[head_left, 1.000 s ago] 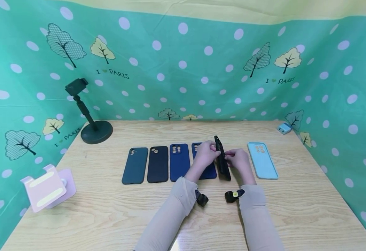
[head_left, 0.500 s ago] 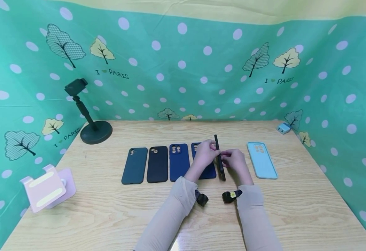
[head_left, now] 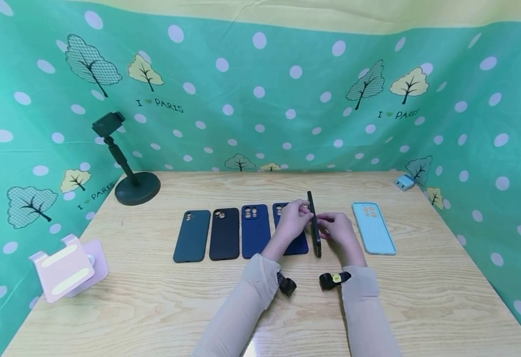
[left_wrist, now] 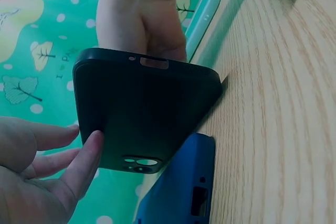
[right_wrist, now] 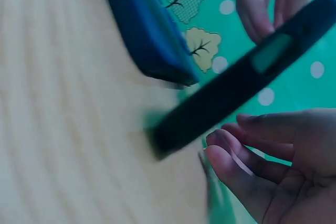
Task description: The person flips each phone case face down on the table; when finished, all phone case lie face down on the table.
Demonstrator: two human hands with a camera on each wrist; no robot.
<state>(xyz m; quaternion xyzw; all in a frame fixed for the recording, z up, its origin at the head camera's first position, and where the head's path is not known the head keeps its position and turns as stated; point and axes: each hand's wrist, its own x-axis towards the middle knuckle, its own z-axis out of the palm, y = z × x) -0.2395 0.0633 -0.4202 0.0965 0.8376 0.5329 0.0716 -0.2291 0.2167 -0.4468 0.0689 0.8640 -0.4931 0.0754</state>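
Note:
A black phone case [head_left: 314,223] stands on its long edge on the table. My left hand [head_left: 290,220] pinches its upper edge between thumb and fingers; in the left wrist view the thumb [left_wrist: 86,163] lies on the back, near the camera cut-outs. Light shows through the port slot, so the case looks hollow. On the other side is my right hand [head_left: 338,230]. In the right wrist view its fingertips [right_wrist: 218,153] are close together beside the case, with a slight gap. A dark blue case [head_left: 298,243] lies flat under my left forearm, partly hidden.
Three more cases lie in a row leftward: blue [head_left: 257,235], black [head_left: 225,235] and teal [head_left: 192,237]. A light blue case [head_left: 376,232] is to the right. Around them stand a black phone stand [head_left: 137,187], a pink stand [head_left: 66,267] and a blue charger plug [head_left: 405,182].
The black case has turned from tilted to nearly upright on its edge. My right hand moved in against it, then slid back slightly to the right. My left hand has kept its pinch.

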